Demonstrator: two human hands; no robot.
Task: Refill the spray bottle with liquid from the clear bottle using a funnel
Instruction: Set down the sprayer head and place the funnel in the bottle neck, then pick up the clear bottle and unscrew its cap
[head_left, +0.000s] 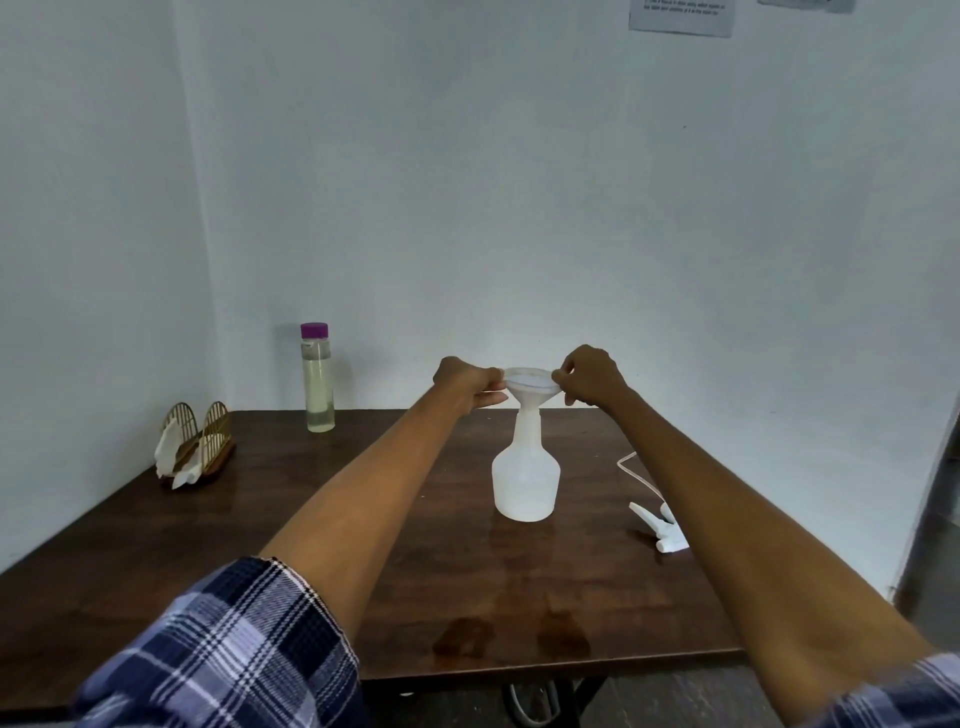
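Observation:
A white spray bottle body (525, 475) stands upright in the middle of the dark wooden table (363, 519), its top uncapped. A white funnel (531, 387) sits in its neck. My left hand (467, 384) pinches the funnel's left rim and my right hand (589, 376) pinches its right rim. The clear bottle (318, 379) with a purple cap holds pale liquid and stands capped at the back left by the wall. The white spray head (657, 527) with its tube lies on the table to the right, partly hidden by my right forearm.
A gold wire napkin holder (200, 441) with white napkins stands at the far left of the table. Damp patches (511, 634) mark the table near its front edge. White walls close in at the back and left.

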